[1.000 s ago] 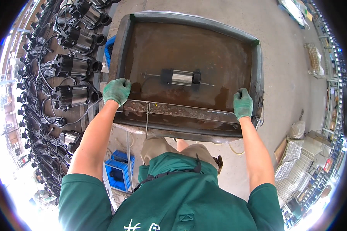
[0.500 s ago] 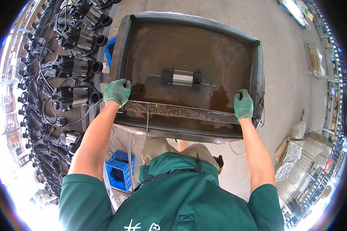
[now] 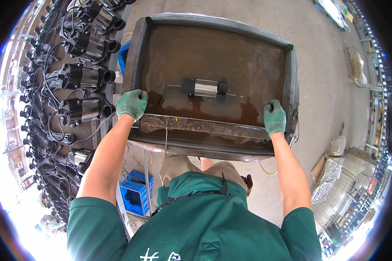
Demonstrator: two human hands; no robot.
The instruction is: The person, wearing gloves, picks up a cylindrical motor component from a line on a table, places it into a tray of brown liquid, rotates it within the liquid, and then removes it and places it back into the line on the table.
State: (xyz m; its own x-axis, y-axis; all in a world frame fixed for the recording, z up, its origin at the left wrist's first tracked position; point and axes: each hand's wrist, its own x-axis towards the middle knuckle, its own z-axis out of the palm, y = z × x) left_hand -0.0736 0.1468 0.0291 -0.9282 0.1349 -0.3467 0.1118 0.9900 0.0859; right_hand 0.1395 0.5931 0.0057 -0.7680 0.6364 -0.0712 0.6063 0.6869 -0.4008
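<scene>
A metal tank [image 3: 291,82] of brownish water lies before me. Under the water, near its middle, a silver and black cylindrical pump [image 3: 205,88] lies sideways, with a thin rod or line showing at each end. My left hand [image 3: 132,105], in a green glove, has its fingers curled at the tank's near left inner edge. My right hand [image 3: 275,118], gloved the same, is closed at the near right inner edge. What either hand grips is hidden under the fingers. A rusty metal bar [image 3: 213,126] runs across the tank between the hands.
Several pumps [image 3: 83,75] with coiled cables stand on a wooden surface at the left. Blue crates [image 3: 135,196] sit on the floor at lower left. Wire baskets [image 3: 333,191] stand at right, with shelving along the right rim. A thin upright rod [image 3: 166,141] crosses the tank's near edge.
Both hands and the pump stay almost where they were. Dark reflections on the water have changed shape, and fewer bright specks show on its surface.
</scene>
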